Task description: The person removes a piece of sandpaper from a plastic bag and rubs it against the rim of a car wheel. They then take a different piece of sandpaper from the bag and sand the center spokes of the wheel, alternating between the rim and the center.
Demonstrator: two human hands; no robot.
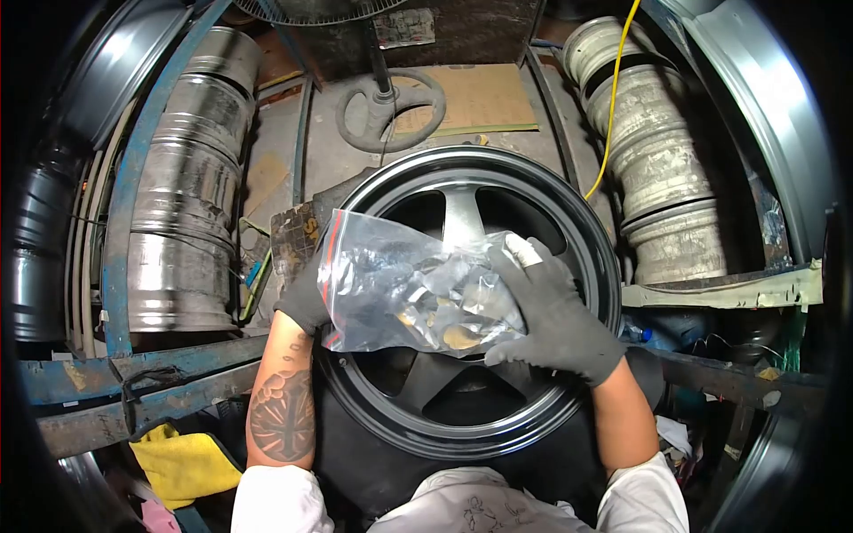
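Note:
A clear zip-lock bag [391, 266] with a red seal strip lies across the view over the black alloy wheel [608, 266]. Small grey, whitish and tan pieces [462, 306] fill its right half. My right hand [564, 311], in a dark grey glove with a white-wrapped fingertip, grips the bag's right end, thumb along the lower corner. At the seal end is my left hand [306, 298], also gloved, holding the bag with its fingers hidden behind the plastic. Beneath the bag, the wheel's spokes [462, 218] show, one of them bright and bare-looking.
Stacked metal rims [182, 195] stand at left, whitish ones [666, 169] at right. Beyond the wheel are a dusty steering wheel [348, 120] and cardboard [498, 98]. A yellow cable [611, 115] hangs at right. A yellow cloth [188, 464] drapes over the blue frame [178, 346].

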